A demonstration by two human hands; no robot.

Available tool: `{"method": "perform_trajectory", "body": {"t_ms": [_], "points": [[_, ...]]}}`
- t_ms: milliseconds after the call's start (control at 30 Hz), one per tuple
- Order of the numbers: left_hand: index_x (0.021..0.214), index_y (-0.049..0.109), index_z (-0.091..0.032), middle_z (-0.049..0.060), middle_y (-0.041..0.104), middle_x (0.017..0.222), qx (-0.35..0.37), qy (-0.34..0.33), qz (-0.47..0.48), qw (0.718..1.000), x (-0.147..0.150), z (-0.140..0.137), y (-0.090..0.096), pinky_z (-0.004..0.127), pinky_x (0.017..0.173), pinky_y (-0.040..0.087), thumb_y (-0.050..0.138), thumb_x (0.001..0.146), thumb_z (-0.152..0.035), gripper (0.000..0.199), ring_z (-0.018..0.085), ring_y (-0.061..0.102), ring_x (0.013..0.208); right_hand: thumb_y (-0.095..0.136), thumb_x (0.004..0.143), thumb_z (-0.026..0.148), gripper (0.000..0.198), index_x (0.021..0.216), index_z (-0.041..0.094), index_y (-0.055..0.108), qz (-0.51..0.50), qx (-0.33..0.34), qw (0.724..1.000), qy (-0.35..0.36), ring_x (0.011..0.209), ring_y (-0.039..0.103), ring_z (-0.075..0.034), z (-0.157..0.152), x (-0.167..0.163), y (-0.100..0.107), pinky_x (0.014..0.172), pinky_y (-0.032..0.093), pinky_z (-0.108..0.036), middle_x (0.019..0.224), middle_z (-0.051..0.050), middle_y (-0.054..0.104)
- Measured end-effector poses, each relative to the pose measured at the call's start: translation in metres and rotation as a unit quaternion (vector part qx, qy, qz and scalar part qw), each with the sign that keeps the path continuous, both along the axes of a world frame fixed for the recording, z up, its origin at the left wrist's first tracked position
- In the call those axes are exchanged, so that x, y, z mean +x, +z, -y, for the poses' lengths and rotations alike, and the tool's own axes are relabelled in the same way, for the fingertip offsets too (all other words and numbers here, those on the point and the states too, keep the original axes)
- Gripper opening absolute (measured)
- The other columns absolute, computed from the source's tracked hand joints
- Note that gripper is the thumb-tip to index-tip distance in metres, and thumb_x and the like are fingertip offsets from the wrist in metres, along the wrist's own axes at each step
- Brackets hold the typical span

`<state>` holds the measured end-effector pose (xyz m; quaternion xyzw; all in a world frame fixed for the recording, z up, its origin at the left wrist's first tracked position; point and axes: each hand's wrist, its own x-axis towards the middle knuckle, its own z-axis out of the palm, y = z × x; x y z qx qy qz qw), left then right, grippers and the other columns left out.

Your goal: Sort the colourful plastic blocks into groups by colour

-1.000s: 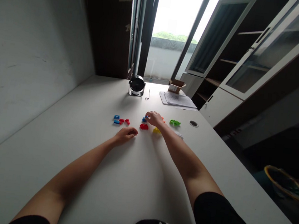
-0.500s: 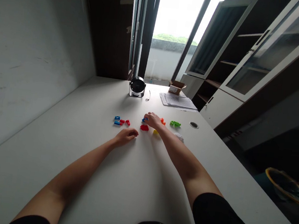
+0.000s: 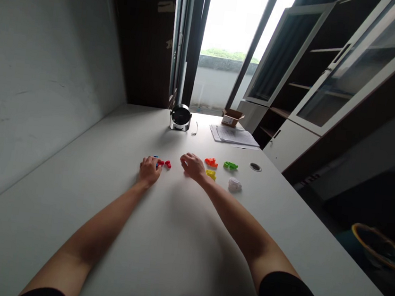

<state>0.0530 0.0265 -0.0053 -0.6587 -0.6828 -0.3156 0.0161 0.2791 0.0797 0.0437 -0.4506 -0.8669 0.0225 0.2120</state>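
On the left of the small plastic pieces, my left hand (image 3: 149,171) lies with bent fingers over blue pieces (image 3: 157,165), which it mostly covers. Whether it grips one is hidden. Close beside it are red pieces (image 3: 167,164). My right hand (image 3: 192,165) is closed, its fingers curled together at the middle of the table, above where a hint of red shows below the palm. What its fingers hold is too small to make out. Just right of that hand lie a yellow piece cluster (image 3: 211,174), partly behind the wrist, and an orange cluster (image 3: 211,162).
Further right are a green cluster (image 3: 230,165), a white cluster (image 3: 235,185) and a round cable hole (image 3: 255,167). Toward the back of the white table (image 3: 172,240) stand a small black fan (image 3: 180,117), papers (image 3: 236,136) and an open cardboard box (image 3: 232,117). A wall borders the left side.
My left hand has moved left onto the blue and red pieces. My right hand has shifted slightly left and nearer, uncovering the orange cluster; the blue pieces it was at no longer show.
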Motion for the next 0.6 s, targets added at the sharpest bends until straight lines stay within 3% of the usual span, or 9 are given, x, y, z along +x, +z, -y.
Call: {"method": "perform_trajectory", "body": {"t_ms": [167, 300, 400, 600], "points": [[0.125, 0.065, -0.025, 0.011, 0.067, 0.124, -0.049, 0.009, -0.028, 0.998, -0.004, -0.002, -0.005, 0.044, 0.098, 0.044, 0.061, 0.089, -0.030, 0.036, 0.033, 0.054, 0.117, 0.053, 0.101, 0.029, 0.025, 0.123, 0.025, 0.066, -0.008, -0.035, 0.999, 0.037, 0.114, 0.059, -0.021, 0.042, -0.028, -0.013, 0.085, 0.049, -0.029, 0.127, -0.008, 0.063], [0.125, 0.064, -0.024, 0.010, 0.067, 0.124, -0.044, 0.003, -0.036, 0.998, -0.002, 0.000, -0.004, 0.043, 0.099, 0.043, 0.060, 0.090, -0.031, 0.036, 0.032, 0.054, 0.116, 0.058, 0.098, 0.036, 0.046, 0.142, 0.026, 0.053, 0.000, -0.037, 0.999, 0.020, 0.134, 0.045, -0.026, 0.057, -0.045, -0.029, 0.096, 0.050, -0.035, 0.151, -0.011, 0.046], [0.121, 0.064, -0.024, 0.009, 0.068, 0.121, -0.041, 0.001, -0.033, 0.999, -0.003, -0.001, -0.005, 0.042, 0.097, 0.044, 0.061, 0.089, -0.031, 0.032, 0.031, 0.055, 0.113, 0.054, 0.099, 0.035, 0.040, 0.138, 0.025, 0.057, 0.000, -0.038, 0.999, 0.024, 0.131, 0.048, -0.026, 0.059, -0.051, -0.038, 0.106, 0.045, -0.038, 0.148, -0.011, 0.050], [0.107, 0.065, -0.023, 0.011, 0.067, 0.112, -0.012, -0.020, -0.016, 1.000, -0.003, -0.003, -0.008, 0.043, 0.094, 0.045, 0.066, 0.086, -0.029, 0.022, 0.031, 0.057, 0.106, 0.056, 0.099, 0.031, 0.032, 0.129, 0.022, 0.063, -0.030, -0.030, 0.998, 0.036, 0.125, 0.052, -0.025, 0.058, -0.050, -0.043, 0.107, 0.044, -0.038, 0.135, -0.012, 0.060]]}}
